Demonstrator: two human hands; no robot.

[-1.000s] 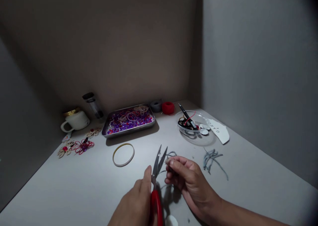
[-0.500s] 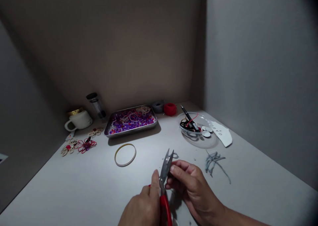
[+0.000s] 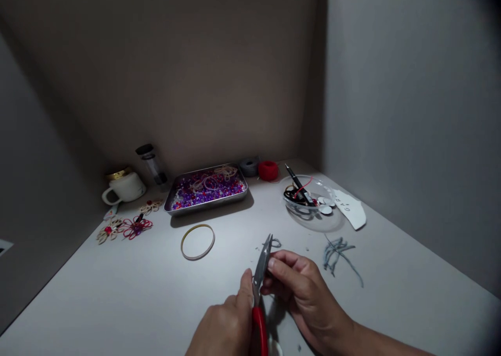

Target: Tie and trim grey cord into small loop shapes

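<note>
Red-handled scissors (image 3: 259, 288) are in my left hand (image 3: 229, 322), their blades closed and pointing away from me. My right hand (image 3: 301, 288) is pinched close against the right side of the blades. Its thumb and fingers hold what looks like a thin grey cord, mostly hidden by the fingers. A small grey loop of cord (image 3: 276, 243) shows just past the fingertips, beside the scissor tips. To the right of my right hand, a bundle of grey-blue cord pieces (image 3: 337, 256) lies on the white table (image 3: 156, 298).
A bangle (image 3: 198, 242) lies to the left. Farther back are a metal tray (image 3: 209, 203) of beads, red cord (image 3: 268, 171), grey cord spool (image 3: 249, 167) and a clear dish (image 3: 331, 193) with a pen. At left stand a mug (image 3: 129, 188) and cord flowers (image 3: 136, 226).
The scissor blades, slightly apart before, have closed together beside my right fingertips. Both hands stay in nearly the same place.
</note>
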